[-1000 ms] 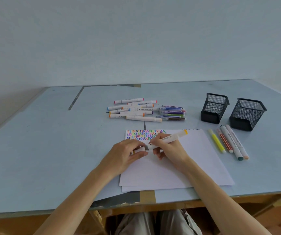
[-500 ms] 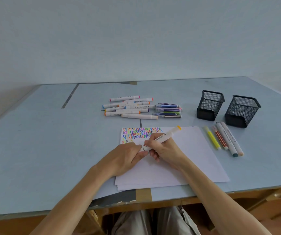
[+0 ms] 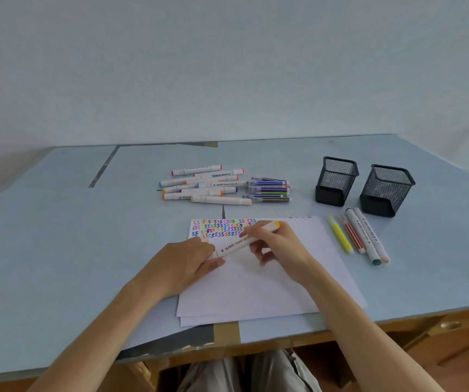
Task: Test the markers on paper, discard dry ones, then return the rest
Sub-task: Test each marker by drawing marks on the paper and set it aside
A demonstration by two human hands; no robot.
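Both hands, right hand point(image 3: 280, 247) and left hand point(image 3: 191, 263), curled around white marker point(image 3: 241, 242).

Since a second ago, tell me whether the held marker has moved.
Yes: the marker slid left toward the left hand, its yellow end nearer the scribbles on the paper.

White marker point(image 3: 244, 241) with yellow end cap, tilted over paper point(image 3: 270, 284), squiggle rows top-left. Near tip likely capped, hidden by fingers. Marker pile point(image 3: 208, 185) behind paper; four markers point(image 3: 360, 236) lie right, before two mesh cups point(image 3: 336, 181).
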